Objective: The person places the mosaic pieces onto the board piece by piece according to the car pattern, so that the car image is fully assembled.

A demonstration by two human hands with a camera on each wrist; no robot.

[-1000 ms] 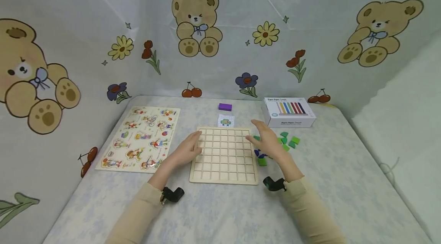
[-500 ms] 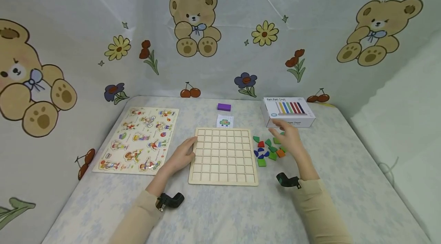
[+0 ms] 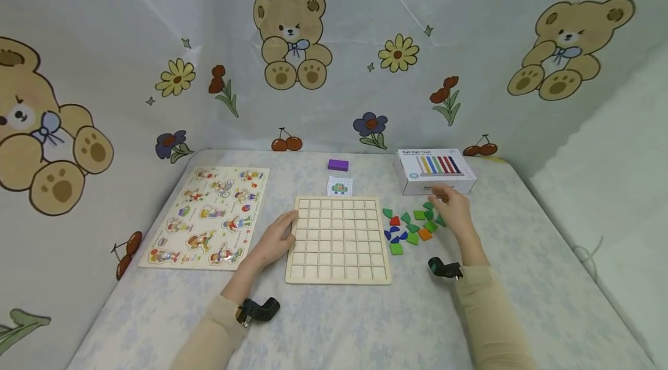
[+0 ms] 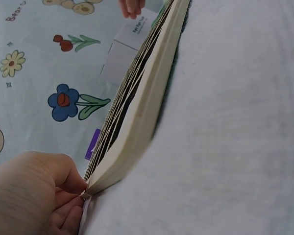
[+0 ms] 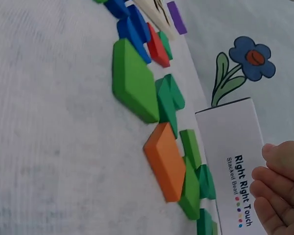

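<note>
— Grid board [image 3: 338, 239], what is it like and where does it sit?

— Pale unfinished wood, square, its face cut into rows of shallow square cells. It lies flat in front of me on the bench [image 3: 339, 323], which wears a soft, faintly mottled blue-white cloth. My left hand [image 3: 275, 240] rests against its left edge, fingers curled at the rim; the left wrist view shows my fingertips [image 4: 71, 203] pinching the corner of that thick, layered edge.

— And your right hand?

— My right hand [image 3: 453, 210] hovers loose and relaxed, fingers gently bent and grasping nothing, over the far side of the scatter of tiles [image 3: 412, 226], just before the white box [image 3: 435, 171].

— Describe the tiles.

— Small flat chunky pieces with a painted matte finish, lying just right of the board: mostly green squares and triangles, an orange square [image 5: 165, 160], a red piece [image 3: 395, 220] and some blue curved ones [image 3: 394, 235]. Several touch or overlap.

— What else is about?

— The box is smooth card, printed with coloured upright bars. Beyond the board lie a small pattern card [image 3: 340, 187] and a purple block [image 3: 338, 165]. At my left lies a wooden peg puzzle [image 3: 206, 216] of cartoon figures. Thin fabric printed with bears, flowers and cherries hangs around.
</note>
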